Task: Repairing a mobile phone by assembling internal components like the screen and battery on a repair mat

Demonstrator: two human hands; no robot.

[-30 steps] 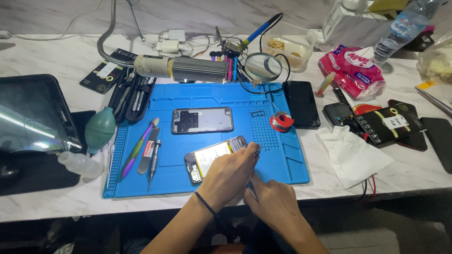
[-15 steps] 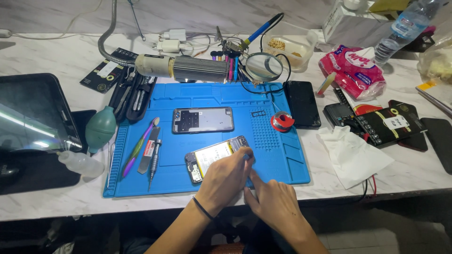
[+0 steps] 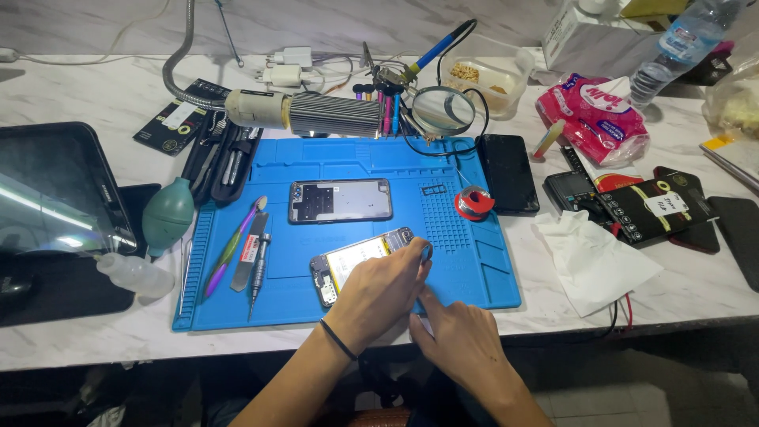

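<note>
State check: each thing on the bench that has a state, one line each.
opened phone: back off, insides exposed, flat on blue mat.
left hand: resting on opened phone.
right hand: at mat's front edge, grip unclear.
phone frame: flat, untouched.
black phone: screen dark.
tablet: screen dark, reflecting light.

I see a pink-and-white tissue packet (image 3: 594,113) at the upper right of the table. A dark tablet screen (image 3: 55,190) lies at the left edge. A black phone (image 3: 508,172), screen dark, lies beside the blue mat (image 3: 474,269). A white label (image 3: 666,204) sits on a black box (image 3: 644,207).
</note>
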